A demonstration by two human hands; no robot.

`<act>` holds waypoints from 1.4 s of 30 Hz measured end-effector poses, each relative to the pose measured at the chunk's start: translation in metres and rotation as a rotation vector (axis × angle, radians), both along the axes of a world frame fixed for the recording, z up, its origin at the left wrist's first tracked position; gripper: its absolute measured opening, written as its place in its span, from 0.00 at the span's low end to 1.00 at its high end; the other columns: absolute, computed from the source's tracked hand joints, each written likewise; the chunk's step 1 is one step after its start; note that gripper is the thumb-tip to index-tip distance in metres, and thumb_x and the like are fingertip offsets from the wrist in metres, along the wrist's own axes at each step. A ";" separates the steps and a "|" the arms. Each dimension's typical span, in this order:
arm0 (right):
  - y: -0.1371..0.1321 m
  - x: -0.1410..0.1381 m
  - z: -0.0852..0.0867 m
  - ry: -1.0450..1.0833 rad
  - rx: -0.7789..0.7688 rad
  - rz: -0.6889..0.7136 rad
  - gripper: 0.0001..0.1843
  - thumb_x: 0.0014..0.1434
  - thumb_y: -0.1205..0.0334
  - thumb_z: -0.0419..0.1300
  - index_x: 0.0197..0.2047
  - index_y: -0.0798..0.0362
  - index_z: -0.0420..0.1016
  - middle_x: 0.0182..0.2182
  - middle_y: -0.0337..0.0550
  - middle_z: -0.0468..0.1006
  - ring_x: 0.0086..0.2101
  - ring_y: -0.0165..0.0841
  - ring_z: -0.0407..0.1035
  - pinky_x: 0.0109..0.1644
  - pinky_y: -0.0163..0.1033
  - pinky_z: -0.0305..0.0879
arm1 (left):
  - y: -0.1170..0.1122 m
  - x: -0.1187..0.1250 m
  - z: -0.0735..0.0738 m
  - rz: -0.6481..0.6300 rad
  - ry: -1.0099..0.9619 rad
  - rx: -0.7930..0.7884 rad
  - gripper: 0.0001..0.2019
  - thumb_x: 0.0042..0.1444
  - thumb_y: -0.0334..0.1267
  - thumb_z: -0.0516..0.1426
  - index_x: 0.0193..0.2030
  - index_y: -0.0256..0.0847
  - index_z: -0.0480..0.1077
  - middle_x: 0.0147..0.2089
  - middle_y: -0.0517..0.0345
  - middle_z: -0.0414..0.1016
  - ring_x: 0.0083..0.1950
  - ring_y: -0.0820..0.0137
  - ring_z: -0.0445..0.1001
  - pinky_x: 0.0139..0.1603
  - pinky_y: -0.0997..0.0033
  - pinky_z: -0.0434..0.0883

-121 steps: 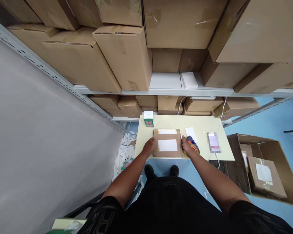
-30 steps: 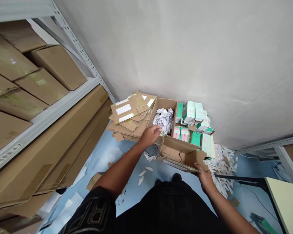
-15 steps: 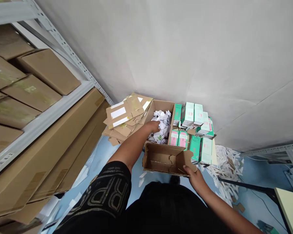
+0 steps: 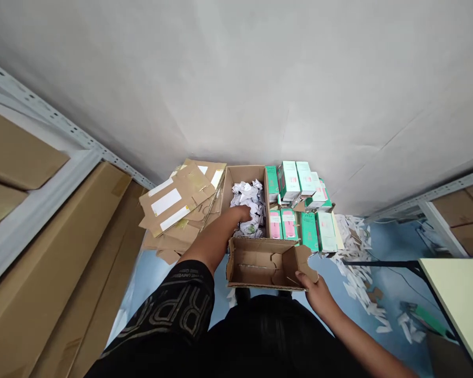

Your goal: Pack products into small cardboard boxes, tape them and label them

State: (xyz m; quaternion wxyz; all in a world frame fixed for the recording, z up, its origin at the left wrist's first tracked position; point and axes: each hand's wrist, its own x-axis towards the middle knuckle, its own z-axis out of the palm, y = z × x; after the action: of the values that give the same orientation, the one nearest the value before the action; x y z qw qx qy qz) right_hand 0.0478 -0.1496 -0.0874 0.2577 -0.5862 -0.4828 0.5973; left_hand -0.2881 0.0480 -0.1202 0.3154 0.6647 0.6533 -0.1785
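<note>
My right hand (image 4: 314,287) grips the right flap of a small open cardboard box (image 4: 260,262), held empty in front of me. My left hand (image 4: 240,214) reaches into a larger brown box (image 4: 226,185) on the floor that is full of crumpled white paper (image 4: 247,203). Its fingers rest among the paper wads, curled; whether they hold one is hidden.
Green and white product cartons (image 4: 299,207) are stacked right of the paper box. Flattened cardboard mailers (image 4: 177,202) lie to its left. Large boxes (image 4: 43,273) lean on the left shelving. White paper scraps (image 4: 358,247) litter the blue floor. A yellow table corner (image 4: 461,294) is at right.
Since 4 s ago I have turned from the table to the floor corner. In the last second my left hand went deeper into the crumpled paper and the small box tilted open side up.
</note>
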 end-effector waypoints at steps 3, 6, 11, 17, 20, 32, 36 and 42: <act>-0.017 -0.018 0.003 -0.033 0.024 -0.070 0.24 0.56 0.44 0.63 0.45 0.55 0.83 0.44 0.50 0.85 0.48 0.49 0.76 0.53 0.48 0.70 | -0.006 -0.010 0.009 -0.063 -0.033 0.064 0.28 0.52 0.46 0.65 0.60 0.38 0.75 0.62 0.36 0.75 0.62 0.49 0.75 0.60 0.59 0.69; -0.030 -0.032 0.008 -0.100 0.018 -0.116 0.24 0.55 0.44 0.63 0.41 0.56 0.83 0.40 0.50 0.86 0.44 0.49 0.77 0.50 0.47 0.70 | -0.010 -0.022 0.028 -0.099 -0.086 0.158 0.23 0.53 0.44 0.64 0.55 0.39 0.78 0.57 0.40 0.79 0.58 0.52 0.77 0.58 0.63 0.70; -0.039 -0.044 0.011 -0.164 0.034 -0.136 0.24 0.54 0.43 0.62 0.39 0.56 0.82 0.37 0.48 0.85 0.41 0.48 0.76 0.45 0.45 0.70 | -0.029 -0.042 0.076 -0.045 -0.218 0.437 0.17 0.63 0.43 0.57 0.53 0.40 0.79 0.56 0.44 0.80 0.57 0.56 0.76 0.58 0.63 0.70; -0.034 -0.047 0.006 -0.171 0.061 -0.068 0.22 0.55 0.43 0.60 0.37 0.54 0.83 0.36 0.47 0.85 0.42 0.49 0.77 0.47 0.46 0.70 | -0.126 -0.046 0.159 0.107 -0.771 0.782 0.14 0.63 0.48 0.59 0.47 0.44 0.81 0.48 0.53 0.83 0.49 0.63 0.80 0.54 0.63 0.75; -0.027 -0.046 0.008 -0.165 0.085 -0.047 0.22 0.55 0.44 0.61 0.37 0.54 0.83 0.35 0.47 0.85 0.40 0.48 0.76 0.46 0.46 0.70 | -0.177 -0.030 0.181 -0.048 -0.829 0.596 0.13 0.64 0.49 0.58 0.45 0.47 0.82 0.46 0.54 0.84 0.48 0.63 0.80 0.54 0.62 0.75; -0.031 -0.032 0.020 -0.136 0.078 -0.009 0.19 0.55 0.45 0.60 0.35 0.53 0.82 0.34 0.46 0.85 0.41 0.47 0.76 0.46 0.45 0.69 | -0.231 0.002 0.157 -0.189 -0.802 0.433 0.18 0.64 0.48 0.59 0.59 0.52 0.77 0.58 0.53 0.80 0.59 0.57 0.78 0.63 0.59 0.70; -0.055 -0.008 0.027 -0.118 0.047 -0.149 0.20 0.55 0.45 0.61 0.35 0.54 0.81 0.33 0.45 0.84 0.39 0.45 0.75 0.43 0.44 0.69 | -0.215 0.011 0.162 -0.196 -0.860 0.518 0.16 0.66 0.48 0.57 0.55 0.50 0.78 0.55 0.52 0.82 0.59 0.59 0.77 0.63 0.59 0.71; -0.098 0.058 0.026 -0.163 0.072 -0.486 0.21 0.54 0.44 0.62 0.35 0.55 0.81 0.32 0.46 0.83 0.37 0.45 0.74 0.43 0.44 0.70 | -0.177 0.075 0.162 -0.229 -1.052 0.641 0.11 0.67 0.44 0.56 0.48 0.46 0.79 0.48 0.51 0.83 0.52 0.63 0.80 0.56 0.62 0.75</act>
State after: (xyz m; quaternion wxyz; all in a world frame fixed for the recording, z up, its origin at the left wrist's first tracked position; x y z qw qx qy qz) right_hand 0.1061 -0.2473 -0.0617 0.3746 -0.7216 -0.3682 0.4510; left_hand -0.2131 -0.1291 0.0414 0.3586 0.7909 0.3563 0.3450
